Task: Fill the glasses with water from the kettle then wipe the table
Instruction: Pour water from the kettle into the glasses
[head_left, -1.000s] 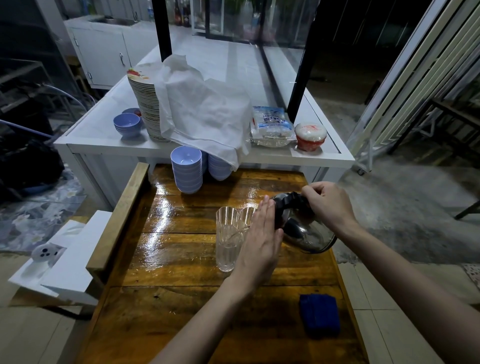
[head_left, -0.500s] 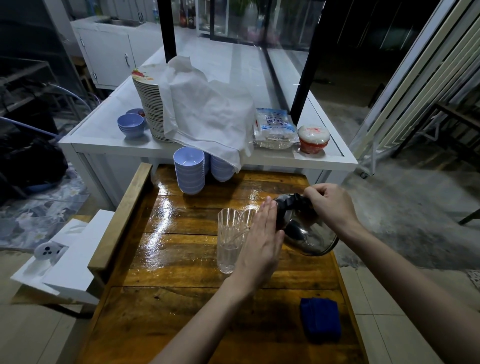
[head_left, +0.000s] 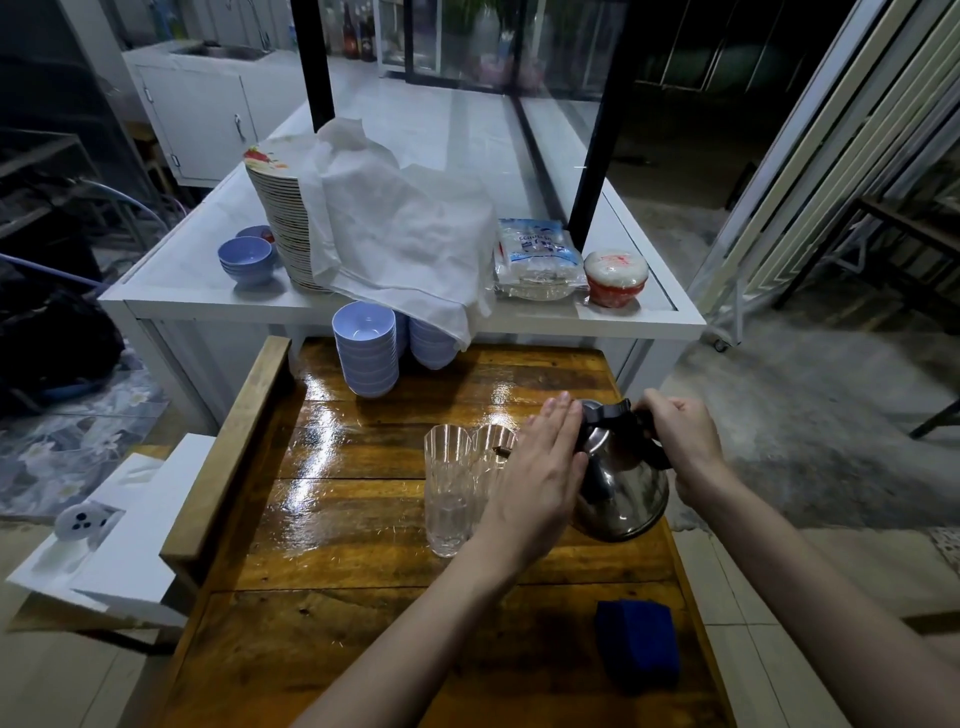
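Observation:
A steel kettle (head_left: 626, 493) with a black lid and handle stands at the right edge of the glossy wooden table (head_left: 363, 519). My right hand (head_left: 680, 436) grips its black handle. My left hand (head_left: 540, 478) lies flat against the kettle's left side, fingers straight and together. Two clear ribbed glasses stand just left of it: the near glass (head_left: 448, 493) holds a little water, and the far glass (head_left: 491, 452) is partly hidden by my hand, with the spout tip at its rim. A folded blue cloth (head_left: 636, 642) lies at the table's near right.
Two stacks of pale blue bowls (head_left: 366, 351) sit at the table's far edge. Behind is a white counter (head_left: 197, 291) with a plate stack under a white cloth (head_left: 405, 234), more bowls, a packet and a red tub (head_left: 615, 275). A white box (head_left: 119, 535) lies to the left.
The kettle has swung from tilted toward the glasses to nearly upright and sits lower by the table. Both hands stayed on it. The view shifted slightly.

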